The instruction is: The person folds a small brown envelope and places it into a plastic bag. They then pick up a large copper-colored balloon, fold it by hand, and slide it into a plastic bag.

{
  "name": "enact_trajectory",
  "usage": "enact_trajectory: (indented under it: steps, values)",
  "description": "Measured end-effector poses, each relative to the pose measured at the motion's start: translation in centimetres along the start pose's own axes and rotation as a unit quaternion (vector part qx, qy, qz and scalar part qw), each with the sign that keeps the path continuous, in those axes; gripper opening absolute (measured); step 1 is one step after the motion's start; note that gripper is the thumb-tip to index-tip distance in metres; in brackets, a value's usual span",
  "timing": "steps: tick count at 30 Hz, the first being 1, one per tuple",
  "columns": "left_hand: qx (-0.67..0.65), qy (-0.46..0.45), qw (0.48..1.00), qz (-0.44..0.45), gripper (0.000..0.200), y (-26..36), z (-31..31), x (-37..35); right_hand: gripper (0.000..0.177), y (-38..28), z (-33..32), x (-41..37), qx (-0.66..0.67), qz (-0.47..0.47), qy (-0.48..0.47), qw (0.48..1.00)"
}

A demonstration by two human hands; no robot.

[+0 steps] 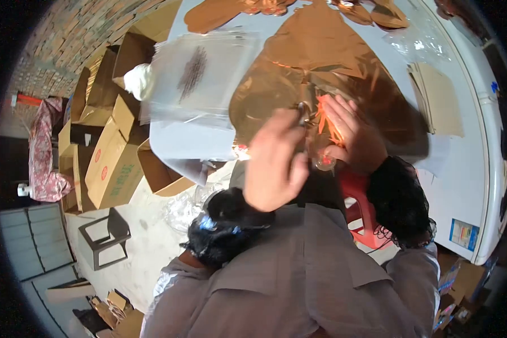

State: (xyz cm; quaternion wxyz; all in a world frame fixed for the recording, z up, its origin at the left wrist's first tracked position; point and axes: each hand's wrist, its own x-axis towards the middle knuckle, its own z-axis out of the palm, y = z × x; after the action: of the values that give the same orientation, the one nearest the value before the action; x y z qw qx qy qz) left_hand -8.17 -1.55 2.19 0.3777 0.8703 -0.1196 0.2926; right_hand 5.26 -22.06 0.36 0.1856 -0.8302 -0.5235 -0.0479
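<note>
A large copper-coloured shiny foil piece, which looks like a flat foil balloon, lies spread on the white table in front of me. Over its near edge hangs my left hand, smeared by motion, its fingers apart and nothing visible in them. My right hand lies with outstretched fingers on the foil, against a bunch of bright orange strips. Below its thumb is a small clear round piece. What lies under the right palm is hidden.
A stack of clear plastic bags covers the table's left side. Cardboard sheets lie on the right. Open cardboard boxes and a dark stool frame stand to the left. A red stool is under the table edge.
</note>
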Motion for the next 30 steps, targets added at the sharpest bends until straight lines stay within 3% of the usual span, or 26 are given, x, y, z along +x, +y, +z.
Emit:
enact_trajectory:
  steps: [1, 2, 3, 6, 7, 10, 14, 15, 18, 19, 22, 23, 26, 27, 28, 30]
  values:
    - [0.097, 0.028, 0.993, -0.061, 0.048, 0.5, -1.6, -1.1, 0.092, -0.2, -0.3, 0.1, 0.002, 0.004, -0.002, 1.000]
    - [0.090, 0.085, 0.973, -0.196, 0.050, 0.4, -2.1, -2.6, 0.092, -0.3, -0.5, 0.2, 0.004, 0.009, -0.004, 1.000]
    - [0.233, 0.098, 0.948, -0.195, 0.049, 0.1, -3.1, -3.0, 0.089, -0.5, -0.7, 0.2, 0.015, 0.016, -0.005, 1.000]
    - [0.082, 0.107, 0.929, -0.345, 0.046, -1.8, -4.5, -5.0, 0.088, -0.7, -0.7, 0.1, 0.022, 0.018, 0.010, 1.000]
    - [0.060, 0.113, 0.927, -0.352, 0.048, -2.0, -4.6, -5.0, 0.088, -0.6, -0.6, 0.1, 0.024, 0.010, 0.021, 0.999]
    - [-0.178, 0.141, 0.868, -0.441, 0.050, -1.0, -4.2, -3.4, 0.089, 0.0, -0.4, 0.0, -0.001, -0.023, 0.038, 0.999]
    - [-0.113, 0.053, 0.871, -0.476, 0.060, -2.0, -5.3, -1.1, 0.088, 0.1, -0.5, -0.2, -0.001, -0.033, 0.046, 0.998]
    - [-0.184, 0.054, 0.859, -0.475, 0.060, -2.7, -5.4, -0.5, 0.088, 0.0, -0.6, -0.3, -0.004, -0.031, 0.043, 0.999]
    - [-0.218, -0.031, 0.759, -0.613, 0.050, -2.2, -6.5, 1.8, 0.088, 0.1, -0.6, -0.4, -0.012, -0.022, 0.035, 0.999]
    - [-0.236, -0.046, 0.761, -0.602, 0.036, -2.7, -6.7, 1.9, 0.088, 0.1, -0.5, -0.4, -0.016, -0.017, 0.027, 0.999]
    - [-0.380, 0.040, 0.728, -0.568, 0.031, -3.4, -5.1, 2.2, 0.088, 0.0, -0.4, -0.4, -0.019, -0.005, 0.005, 1.000]
    - [-0.376, 0.042, 0.755, -0.536, 0.018, -3.4, -4.8, 2.4, 0.088, 0.0, -0.5, -0.4, -0.012, -0.003, 0.002, 1.000]
    - [-0.083, -0.047, 0.919, -0.383, 0.014, -4.4, -3.7, 2.5, 0.087, 0.2, -0.3, -0.7, -0.011, 0.001, 0.000, 1.000]
    - [-0.082, -0.055, 0.951, -0.294, 0.014, -2.8, -3.4, 3.5, 0.087, 0.2, -0.3, -0.7, -0.010, 0.003, 0.001, 1.000]
    - [-0.068, -0.031, 0.973, -0.218, 0.014, -2.0, -2.5, 3.8, 0.087, 0.2, -0.2, -0.7, -0.009, 0.004, 0.001, 1.000]
    - [-0.028, -0.098, 0.984, -0.149, 0.017, 0.2, -1.7, 5.3, 0.082, 0.1, -0.2, -0.7, -0.020, 0.003, 0.012, 1.000]
